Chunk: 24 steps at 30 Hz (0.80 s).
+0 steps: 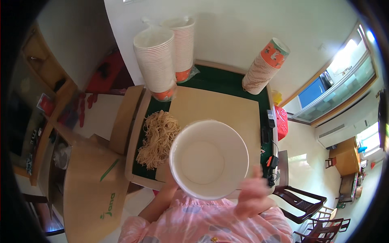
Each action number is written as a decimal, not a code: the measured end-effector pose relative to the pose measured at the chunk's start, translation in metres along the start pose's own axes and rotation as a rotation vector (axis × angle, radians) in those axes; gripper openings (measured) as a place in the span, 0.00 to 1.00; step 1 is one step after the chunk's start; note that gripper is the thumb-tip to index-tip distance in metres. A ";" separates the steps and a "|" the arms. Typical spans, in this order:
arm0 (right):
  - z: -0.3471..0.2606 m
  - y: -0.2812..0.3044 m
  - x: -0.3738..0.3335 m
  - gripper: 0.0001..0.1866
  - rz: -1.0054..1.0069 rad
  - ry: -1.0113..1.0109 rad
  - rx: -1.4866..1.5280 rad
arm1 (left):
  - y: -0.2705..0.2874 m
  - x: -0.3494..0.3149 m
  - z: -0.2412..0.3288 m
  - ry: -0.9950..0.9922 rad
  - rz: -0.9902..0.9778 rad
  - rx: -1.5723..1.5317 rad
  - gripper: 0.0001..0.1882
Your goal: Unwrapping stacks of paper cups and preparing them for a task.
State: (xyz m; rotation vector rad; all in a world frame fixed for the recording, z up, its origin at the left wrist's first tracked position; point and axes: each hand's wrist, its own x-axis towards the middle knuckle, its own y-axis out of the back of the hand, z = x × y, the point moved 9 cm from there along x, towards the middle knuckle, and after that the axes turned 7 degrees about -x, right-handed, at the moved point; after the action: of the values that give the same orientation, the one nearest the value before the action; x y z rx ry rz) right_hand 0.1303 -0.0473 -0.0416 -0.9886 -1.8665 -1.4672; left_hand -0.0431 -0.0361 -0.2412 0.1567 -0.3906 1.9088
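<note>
You have a white paper bowl (208,159) lifted close under your face, its open mouth turned up, so you look straight into an empty inside. Your left hand (170,178) grips it from below at the near left rim (most of the hand is hidden behind the bowl, only the wrist and a bit of finger show), which seems to be what keeps it level. Your right hand (253,192) is at the bowl's lower right edge, blurred; I cannot tell whether it is closed on the rim or just beside it.

Beneath the bowl lies a pale wooden board (214,111) on a dark green table top (227,81). A heap of dry noodles (158,137) sits just left of the board, within easy reach of your left hand. Three tall stacks of paper bowls (156,65) stand along the far edge by the wall, out of the working space.
</note>
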 end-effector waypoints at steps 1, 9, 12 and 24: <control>0.031 0.016 -0.019 0.17 0.273 -0.271 0.083 | -0.003 -0.002 0.000 -0.012 -0.010 0.031 0.24; 0.089 0.024 -0.126 0.23 0.662 -0.905 0.014 | -0.024 -0.010 -0.020 -0.058 -0.131 0.258 0.24; 0.093 0.022 -0.137 0.23 0.573 -0.931 -0.111 | -0.019 -0.024 -0.026 -0.089 -0.174 0.350 0.25; 0.025 0.001 0.001 0.15 -0.277 -0.119 -0.406 | 0.031 -0.100 -0.160 0.530 0.029 0.137 0.24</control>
State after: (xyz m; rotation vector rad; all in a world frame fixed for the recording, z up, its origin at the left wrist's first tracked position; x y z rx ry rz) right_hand 0.1303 -0.0229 -0.0463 -1.0473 -1.8864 -2.0514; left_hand -0.0228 -0.0797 -0.4268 -0.2648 0.0957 1.9189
